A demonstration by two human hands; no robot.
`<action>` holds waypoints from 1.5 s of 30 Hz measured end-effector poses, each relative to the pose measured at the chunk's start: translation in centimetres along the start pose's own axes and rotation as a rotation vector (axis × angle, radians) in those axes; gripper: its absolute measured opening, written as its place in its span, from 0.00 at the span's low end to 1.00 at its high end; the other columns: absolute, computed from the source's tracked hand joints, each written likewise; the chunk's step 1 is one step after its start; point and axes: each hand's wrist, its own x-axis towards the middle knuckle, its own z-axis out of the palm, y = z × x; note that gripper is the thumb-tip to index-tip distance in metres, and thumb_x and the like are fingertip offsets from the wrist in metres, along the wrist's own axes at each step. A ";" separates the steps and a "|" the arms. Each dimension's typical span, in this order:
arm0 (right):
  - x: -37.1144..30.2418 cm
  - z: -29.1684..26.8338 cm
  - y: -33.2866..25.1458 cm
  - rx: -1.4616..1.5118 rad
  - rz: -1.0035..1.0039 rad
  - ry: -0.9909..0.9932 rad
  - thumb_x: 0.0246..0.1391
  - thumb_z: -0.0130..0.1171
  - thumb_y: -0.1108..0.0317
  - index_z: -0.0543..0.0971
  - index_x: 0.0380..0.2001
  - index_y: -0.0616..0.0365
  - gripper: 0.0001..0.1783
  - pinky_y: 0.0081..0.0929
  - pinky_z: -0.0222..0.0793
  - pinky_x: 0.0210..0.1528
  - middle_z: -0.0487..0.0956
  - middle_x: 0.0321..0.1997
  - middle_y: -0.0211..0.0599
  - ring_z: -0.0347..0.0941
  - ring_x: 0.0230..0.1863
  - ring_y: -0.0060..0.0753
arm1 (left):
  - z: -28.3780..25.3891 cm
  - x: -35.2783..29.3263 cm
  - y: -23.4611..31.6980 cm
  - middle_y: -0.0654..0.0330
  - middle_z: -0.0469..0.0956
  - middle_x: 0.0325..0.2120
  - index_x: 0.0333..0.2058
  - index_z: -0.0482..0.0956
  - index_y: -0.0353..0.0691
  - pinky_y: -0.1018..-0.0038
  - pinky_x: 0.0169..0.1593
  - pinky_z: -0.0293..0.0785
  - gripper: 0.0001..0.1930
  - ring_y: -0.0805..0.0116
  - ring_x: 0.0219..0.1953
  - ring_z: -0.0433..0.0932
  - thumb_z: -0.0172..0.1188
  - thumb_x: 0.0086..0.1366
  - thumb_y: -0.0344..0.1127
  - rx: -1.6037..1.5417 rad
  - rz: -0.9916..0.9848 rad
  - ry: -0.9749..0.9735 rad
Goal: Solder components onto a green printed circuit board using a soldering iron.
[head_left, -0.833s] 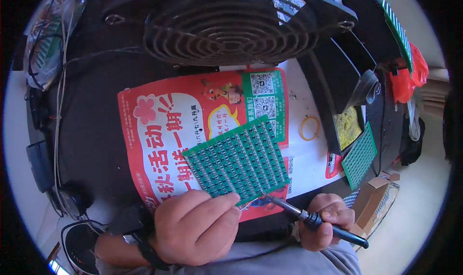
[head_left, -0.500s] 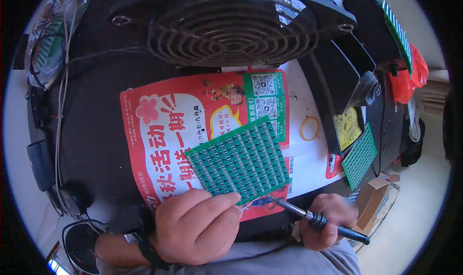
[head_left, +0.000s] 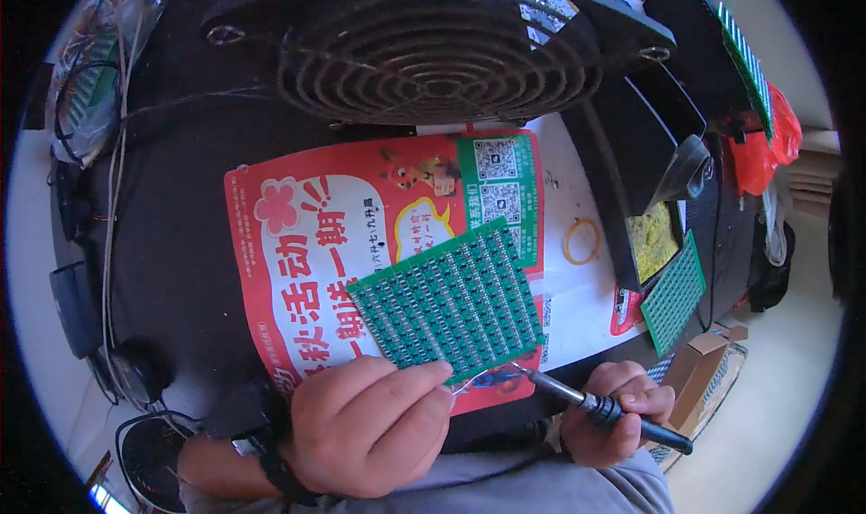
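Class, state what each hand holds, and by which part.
Left hand: green circuit board, by its near-left corner; a thin wire emerges there. Right hand: soldering iron, by its black handle.

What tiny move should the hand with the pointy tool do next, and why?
Perhaps the right hand should nudge the soldering iron slightly left, toward the thin silvery wire. Its tip looks just right of that wire, near the lower edge of the green board, which the left hand grips. Whether tip and board touch, I can't tell.
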 end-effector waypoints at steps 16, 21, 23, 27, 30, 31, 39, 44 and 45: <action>7.2 -0.1 -1.3 -0.919 -0.493 -0.092 0.58 0.51 0.68 0.68 0.48 0.58 0.15 0.25 0.68 0.37 0.69 0.43 0.45 0.68 0.38 0.32 | -1.7 0.0 0.6 0.61 0.70 0.18 0.30 0.78 0.40 0.70 0.22 0.68 0.13 0.63 0.17 0.70 0.68 0.43 0.25 -0.024 -0.161 -0.071; 7.1 -0.3 -0.9 -0.934 -0.477 -0.077 0.57 0.53 0.69 0.70 0.41 0.62 0.10 0.28 0.69 0.43 0.71 0.38 0.43 0.70 0.40 0.31 | -1.5 0.8 0.6 0.62 0.69 0.17 0.29 0.77 0.40 0.71 0.20 0.65 0.13 0.64 0.16 0.69 0.67 0.42 0.23 0.013 -0.118 0.067; 5.1 -1.2 -1.3 -0.721 -0.452 0.045 0.56 0.55 0.64 0.70 0.35 0.62 0.12 0.27 0.67 0.42 0.71 0.34 0.41 0.69 0.37 0.30 | -1.1 1.1 0.9 0.62 0.68 0.16 0.27 0.76 0.40 0.71 0.20 0.64 0.12 0.64 0.15 0.68 0.66 0.42 0.22 -0.018 -0.128 0.130; 3.2 -1.1 0.1 -0.246 -0.358 0.047 0.51 0.57 0.51 0.67 0.27 0.64 0.23 0.22 0.54 0.13 0.65 0.17 0.38 0.60 0.14 0.26 | -0.6 0.6 0.8 0.61 0.71 0.18 0.25 0.75 0.40 0.72 0.22 0.67 0.10 0.64 0.16 0.69 0.62 0.41 0.22 -0.093 -0.142 0.090; 2.4 -0.3 0.9 -0.240 -0.231 -0.013 0.48 0.55 0.61 0.68 0.25 0.65 0.16 0.20 0.55 0.11 0.67 0.17 0.38 0.61 0.12 0.26 | -0.3 0.7 0.5 0.59 0.74 0.21 0.24 0.74 0.40 0.71 0.24 0.69 0.08 0.64 0.18 0.71 0.60 0.41 0.23 -0.173 -0.157 0.041; 2.4 -0.4 0.9 -0.241 -0.214 -0.009 0.50 0.55 0.60 0.68 0.25 0.64 0.16 0.20 0.54 0.12 0.66 0.16 0.36 0.60 0.13 0.26 | -0.3 0.9 0.4 0.58 0.76 0.23 0.23 0.74 0.40 0.71 0.25 0.69 0.07 0.64 0.19 0.72 0.59 0.41 0.23 -0.190 -0.142 0.022; 2.1 0.1 0.8 -0.312 -0.178 -0.044 0.52 0.56 0.58 0.68 0.26 0.62 0.17 0.19 0.54 0.13 0.63 0.14 0.33 0.59 0.13 0.25 | 0.3 0.6 -0.2 0.55 0.80 0.31 0.19 0.73 0.39 0.71 0.30 0.71 0.05 0.62 0.24 0.73 0.58 0.39 0.25 -0.156 -0.070 -0.024; 2.3 -0.3 0.7 -0.341 -0.194 -0.128 0.52 0.55 0.58 0.68 0.26 0.62 0.17 0.19 0.54 0.13 0.63 0.14 0.33 0.59 0.13 0.25 | 0.2 0.4 -0.3 0.56 0.80 0.31 0.20 0.73 0.39 0.71 0.30 0.72 0.05 0.62 0.24 0.73 0.59 0.39 0.25 -0.152 -0.077 -0.030; 2.2 -0.3 0.8 -0.343 -0.193 -0.124 0.52 0.55 0.58 0.68 0.26 0.62 0.17 0.19 0.53 0.13 0.64 0.14 0.33 0.59 0.13 0.25 | 0.2 0.4 -0.3 0.56 0.80 0.31 0.20 0.73 0.39 0.71 0.30 0.72 0.05 0.62 0.24 0.73 0.59 0.39 0.25 -0.150 -0.078 -0.033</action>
